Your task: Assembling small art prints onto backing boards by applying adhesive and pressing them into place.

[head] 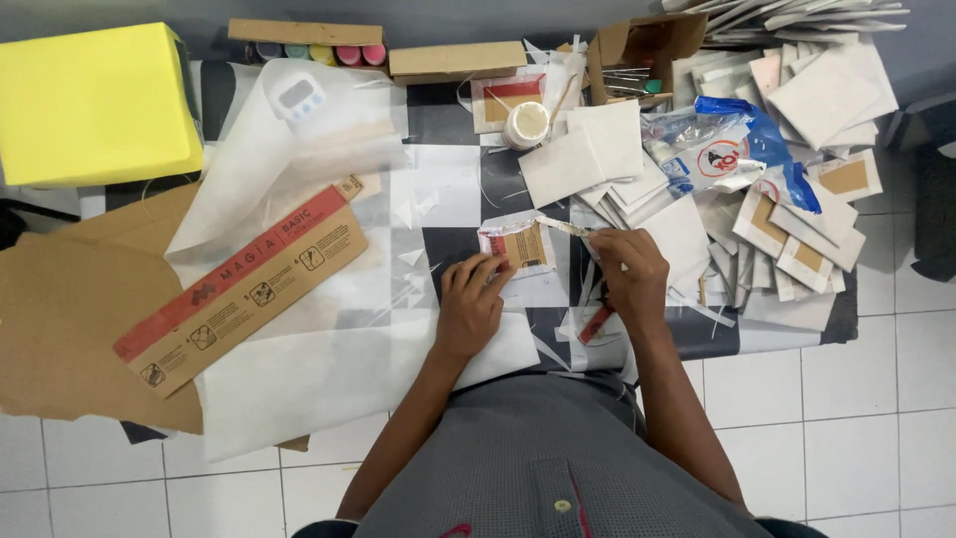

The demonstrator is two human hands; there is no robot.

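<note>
Small packet: small white paper packet with a tan square and red edge point(520, 246), lying on the black-and-white checked table point(453, 130), just above the hands.
Left hand: left hand point(470, 304), fingers curled narrow, fingertips pressing the packet's lower left edge.
Right hand: right hand point(629, 274), pinched shut on a thin paper strip point(566, 226) that runs from the packet's top right corner.
Packages, head view: long flat brown cardboard box with a red band point(239, 291) lies slanted at left on white tissue sheets point(299, 369); blue-and-white plastic bag point(732, 149) at upper right; heap of white square packets point(787, 229) at right.
Other things: yellow foam block point(95, 100) at top left; round white tape roll point(527, 123) above the packet; white digital timer point(296, 97).
</note>
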